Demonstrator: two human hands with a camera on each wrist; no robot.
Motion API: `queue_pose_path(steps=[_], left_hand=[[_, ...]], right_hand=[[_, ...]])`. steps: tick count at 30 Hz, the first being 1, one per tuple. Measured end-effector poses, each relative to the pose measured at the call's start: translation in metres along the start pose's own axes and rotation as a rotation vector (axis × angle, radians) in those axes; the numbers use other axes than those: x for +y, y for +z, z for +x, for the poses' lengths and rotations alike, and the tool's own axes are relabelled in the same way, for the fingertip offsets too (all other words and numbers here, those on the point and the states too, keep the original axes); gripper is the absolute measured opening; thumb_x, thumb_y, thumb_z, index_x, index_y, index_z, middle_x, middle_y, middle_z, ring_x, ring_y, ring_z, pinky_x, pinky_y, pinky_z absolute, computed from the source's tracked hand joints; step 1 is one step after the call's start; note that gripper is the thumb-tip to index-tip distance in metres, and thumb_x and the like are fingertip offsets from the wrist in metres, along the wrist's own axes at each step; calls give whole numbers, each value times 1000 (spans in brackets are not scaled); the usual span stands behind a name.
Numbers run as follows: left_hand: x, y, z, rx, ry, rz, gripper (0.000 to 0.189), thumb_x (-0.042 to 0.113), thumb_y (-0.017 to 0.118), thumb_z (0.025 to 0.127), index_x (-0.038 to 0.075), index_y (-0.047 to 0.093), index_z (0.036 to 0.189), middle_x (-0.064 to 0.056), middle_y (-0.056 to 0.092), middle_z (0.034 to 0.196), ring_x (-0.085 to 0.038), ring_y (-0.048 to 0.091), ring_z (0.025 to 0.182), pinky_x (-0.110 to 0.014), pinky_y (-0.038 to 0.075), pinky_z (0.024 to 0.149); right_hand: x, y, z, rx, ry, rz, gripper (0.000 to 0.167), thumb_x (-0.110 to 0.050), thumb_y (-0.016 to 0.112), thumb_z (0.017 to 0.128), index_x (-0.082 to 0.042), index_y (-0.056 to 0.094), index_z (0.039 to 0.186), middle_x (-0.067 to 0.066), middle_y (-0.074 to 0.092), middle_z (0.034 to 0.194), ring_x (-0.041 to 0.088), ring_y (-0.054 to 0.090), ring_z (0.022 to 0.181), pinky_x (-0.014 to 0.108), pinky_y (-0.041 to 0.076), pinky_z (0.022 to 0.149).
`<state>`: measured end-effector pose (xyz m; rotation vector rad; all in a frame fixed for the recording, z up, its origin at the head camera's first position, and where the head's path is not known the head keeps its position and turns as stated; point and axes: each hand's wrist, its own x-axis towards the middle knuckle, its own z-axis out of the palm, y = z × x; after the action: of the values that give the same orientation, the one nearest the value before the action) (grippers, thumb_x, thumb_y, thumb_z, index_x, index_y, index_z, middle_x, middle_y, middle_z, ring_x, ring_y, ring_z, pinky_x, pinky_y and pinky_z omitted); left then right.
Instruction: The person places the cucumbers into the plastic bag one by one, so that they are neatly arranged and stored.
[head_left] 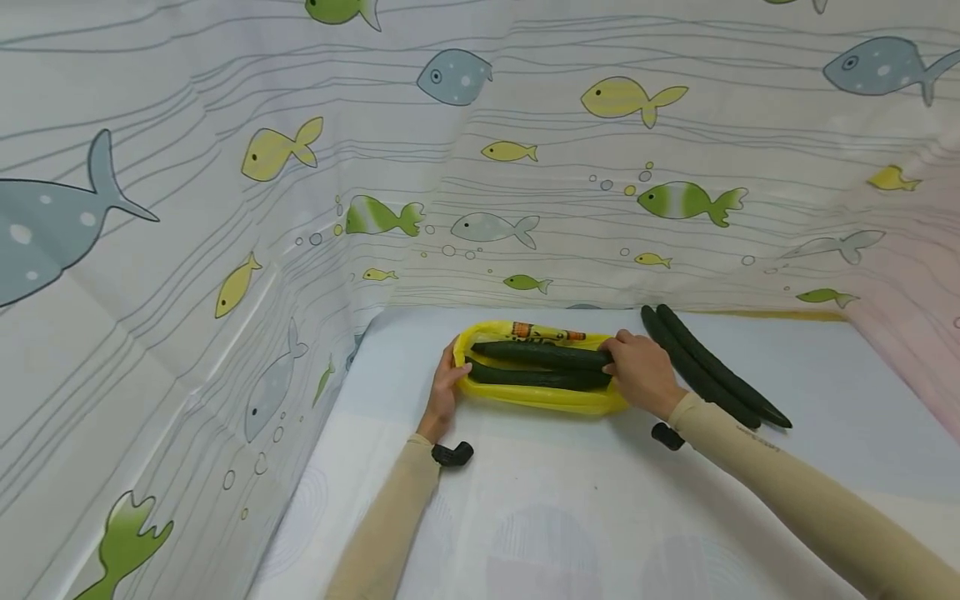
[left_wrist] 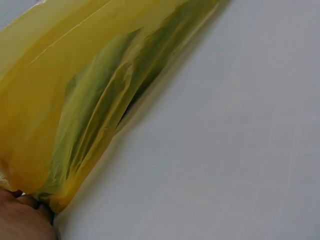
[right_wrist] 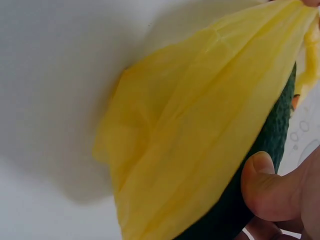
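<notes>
A yellow plastic bag [head_left: 540, 398] lies with its mouth spread, and two dark green cucumbers rest inside it, an upper cucumber [head_left: 540, 355] and a lower cucumber [head_left: 536, 377]. My left hand [head_left: 444, 390] grips the bag's left edge, thumb over the rim. At the other end my right hand [head_left: 643, 372] holds the upper cucumber near its right end. The right wrist view shows the thumb [right_wrist: 262, 187] pressed against that cucumber [right_wrist: 272, 135], beside the yellow film. Through the bag [left_wrist: 95, 105] in the left wrist view, green shapes show, with the left fingers at its lower corner.
Two more cucumbers [head_left: 708, 367] lie side by side on the white table [head_left: 540, 500], right of the bag and beyond the right hand. A fish-patterned curtain [head_left: 480, 183] hangs behind and along the left side.
</notes>
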<state>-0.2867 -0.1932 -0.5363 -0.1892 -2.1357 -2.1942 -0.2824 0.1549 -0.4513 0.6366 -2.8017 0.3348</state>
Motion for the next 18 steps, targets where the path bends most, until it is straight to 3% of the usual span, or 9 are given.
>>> queue_pose_path(steps=[9,18], left_hand=[[3,2,3,-16,36,2,68,23,46,103,15,29,168,-8,34,172,-29,27,160,-52,15,133],[3,1,-1,-2,-7,42,69,26,46,103,19,27,169,-3,30,174,-27,27,161,-53,15,133]], right_hand=[[-10,13,17,-39,7,-25,26,-17,79,95,-2,77,117,14,70,100,31,67,83,49,62,77],[-16,25,23,-80,17,-4,28,-17,80,94,-1,78,117,14,71,99,33,69,83,51,61,82]])
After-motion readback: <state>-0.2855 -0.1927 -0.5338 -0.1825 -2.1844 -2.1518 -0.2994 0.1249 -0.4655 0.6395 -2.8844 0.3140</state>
